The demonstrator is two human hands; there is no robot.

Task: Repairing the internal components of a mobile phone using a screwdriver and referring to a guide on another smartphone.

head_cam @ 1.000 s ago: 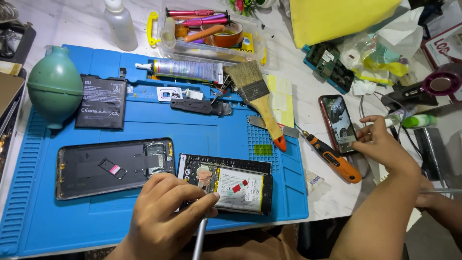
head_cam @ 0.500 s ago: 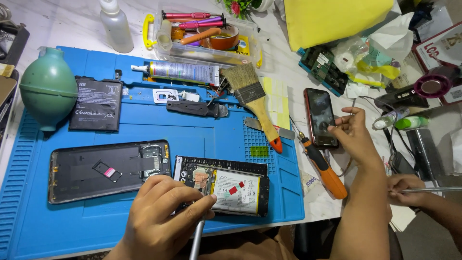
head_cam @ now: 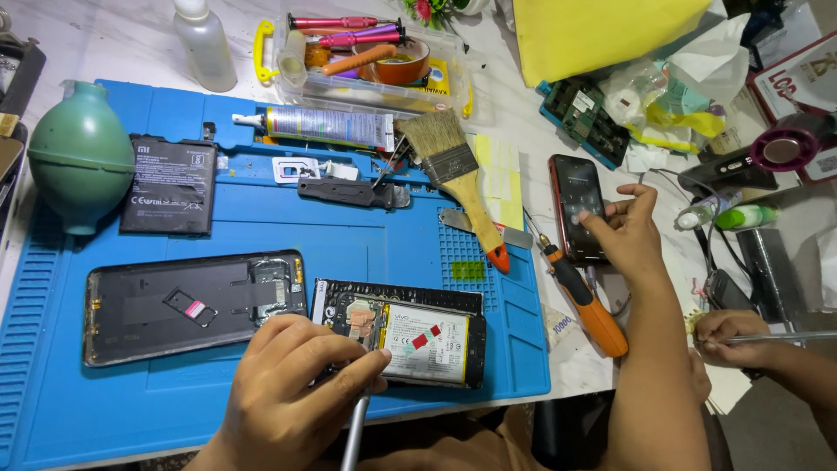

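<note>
Opened phone (head_cam: pixel 410 336) lying flat, back off, battery up, at near edge of blue work mat (head_cam: pixel 261 218) on the bench — square to the body, close in, likely so the board end sits right under the working hand.

Left hand (head_cam: pixel 292 392) resting over the phone's left end, fingers curled together in a pen-style grip clamped on a slim metal tool (head_cam: pixel 353 432); shaft runs down and back toward the body, tip hidden under the fingertips near the copper-coloured patch. Heel of hand seems planted on mat, probably for steadiness.

Right hand (head_cam: pixel 623 231) reaching well off to the right, off the mat, fingers loosely spread, holding nothing; index fingertip touching the lit screen of a second phone (head_cam: pixel 577 207) with a red rim, lying flat on bare bench.

Detached back cover (head_cam: pixel 192 301) just left of the opened phone, inside face up. Loose black battery (head_cam: pixel 168 185) farther back, beside green rubber blower (head_cam: pixel 80 157). Paintbrush (head_cam: pixel 458 179) and orange-handled screwdriver (head_cam: pixel 586 301) lying angled between the two phones, within easy reach of either hand.

Another person's hand (head_cam: pixel 728 336) at right edge, closed on a thin metal rod — separate work.
</note>
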